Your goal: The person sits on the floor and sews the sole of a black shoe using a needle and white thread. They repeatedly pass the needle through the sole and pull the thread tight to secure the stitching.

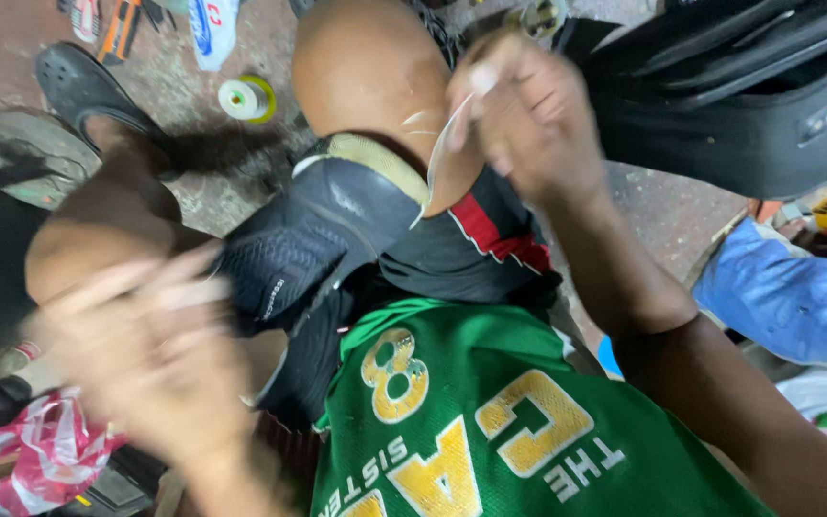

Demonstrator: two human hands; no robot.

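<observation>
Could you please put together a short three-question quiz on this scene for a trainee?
1. True or false: the black shoe rests on the person's lap, between the knees.
2. What lies on the floor beside the black sandal?
A. a roll of tape
B. a glass bottle
C. a paint brush
3. Fill in: the right hand pinches a thin, pale ____ near the knee.

Key
1. True. The shoe lies on the lap; the blurred left hand is raised close by it, and contact cannot be told.
2. A.
3. Strip. What it is made of cannot be told.
</observation>
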